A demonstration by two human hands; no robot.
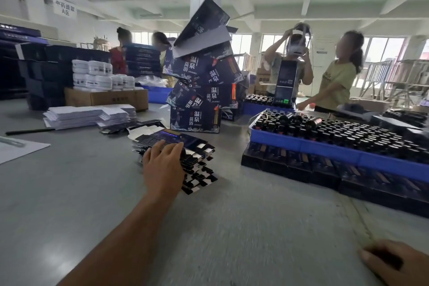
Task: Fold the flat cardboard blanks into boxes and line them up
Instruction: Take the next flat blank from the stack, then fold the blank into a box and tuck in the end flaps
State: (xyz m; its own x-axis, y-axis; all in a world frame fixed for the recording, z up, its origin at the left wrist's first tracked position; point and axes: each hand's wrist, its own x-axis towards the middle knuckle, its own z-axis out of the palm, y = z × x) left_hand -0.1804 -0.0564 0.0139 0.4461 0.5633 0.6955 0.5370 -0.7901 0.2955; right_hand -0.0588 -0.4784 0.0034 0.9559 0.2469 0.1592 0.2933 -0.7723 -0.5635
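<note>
Fingers spread and fairly straight, the left hand (163,165) rests on the stack of flat blanks (197,162), which lies on the grey table (232,227) just left of the blue tray (325,146). The right hand (394,262), nearer than the stack, rests on the table, fingers loosely curled, holding nothing.

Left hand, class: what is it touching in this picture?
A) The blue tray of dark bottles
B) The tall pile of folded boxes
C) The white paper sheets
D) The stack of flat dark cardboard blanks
D: the left hand lies with its fingers on top of the stack of flat dark cardboard blanks, apart from everything else on the table.
</note>
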